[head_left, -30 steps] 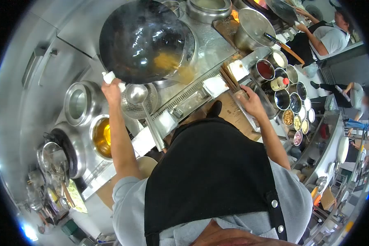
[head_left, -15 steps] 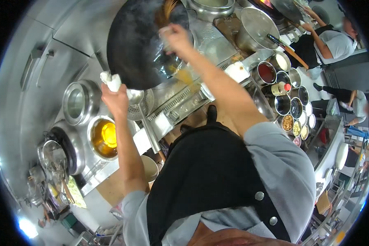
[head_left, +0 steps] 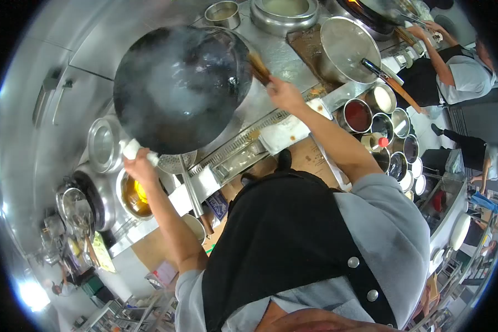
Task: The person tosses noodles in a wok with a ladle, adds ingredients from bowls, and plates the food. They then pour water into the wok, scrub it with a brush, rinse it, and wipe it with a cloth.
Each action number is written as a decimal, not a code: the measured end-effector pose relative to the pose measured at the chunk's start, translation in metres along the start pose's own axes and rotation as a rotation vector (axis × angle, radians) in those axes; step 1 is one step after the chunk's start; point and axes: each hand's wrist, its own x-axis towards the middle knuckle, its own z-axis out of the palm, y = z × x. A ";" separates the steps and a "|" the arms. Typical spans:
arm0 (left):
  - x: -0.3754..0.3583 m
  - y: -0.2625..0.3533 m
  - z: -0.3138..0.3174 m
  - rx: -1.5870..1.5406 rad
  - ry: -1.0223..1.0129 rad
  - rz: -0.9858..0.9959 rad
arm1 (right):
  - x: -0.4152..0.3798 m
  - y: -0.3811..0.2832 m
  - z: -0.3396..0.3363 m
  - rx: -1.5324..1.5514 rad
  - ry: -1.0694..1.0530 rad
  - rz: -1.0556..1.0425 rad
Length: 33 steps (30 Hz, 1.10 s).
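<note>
A large black wok (head_left: 177,105) with steam rising off it fills the upper left of the view. My left hand (head_left: 142,167) is closed at the wok's near left edge, around a folded white cloth (head_left: 131,150); the handle is hidden under it. My right hand (head_left: 286,95) grips a bamboo wok brush (head_left: 258,67), whose bristles overlap the wok's right rim. Below the wok lie a perforated strainer (head_left: 171,164) and a long-handled ladle (head_left: 191,191). Beside my left forearm stands a metal bowl of yellow oil (head_left: 131,199).
A deep metal pot (head_left: 343,41) stands at the upper right, a wooden-handled tool (head_left: 395,86) beside it. Several seasoning containers (head_left: 357,115) line the right side. A white cloth (head_left: 285,133) lies on the stove's front edge. Another person (head_left: 454,74) works at the far right.
The wok has shifted left and nearer in view, with my left hand. The brush has come from inside the wok to its right rim. More steam shows now.
</note>
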 end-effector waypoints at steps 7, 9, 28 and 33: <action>-0.016 -0.082 0.087 -0.282 0.053 -0.511 | -0.054 0.064 -0.021 -0.246 -0.232 0.344; -0.039 -0.111 0.125 -0.060 -0.077 -0.331 | -0.049 0.078 -0.015 -0.312 -0.310 0.331; -0.286 -0.136 -0.176 -0.401 -0.278 -0.935 | -0.286 -0.220 0.248 1.062 -1.261 0.676; -0.273 -0.108 -0.182 -0.525 -0.438 -0.856 | -0.259 -0.230 0.216 0.898 -0.865 0.356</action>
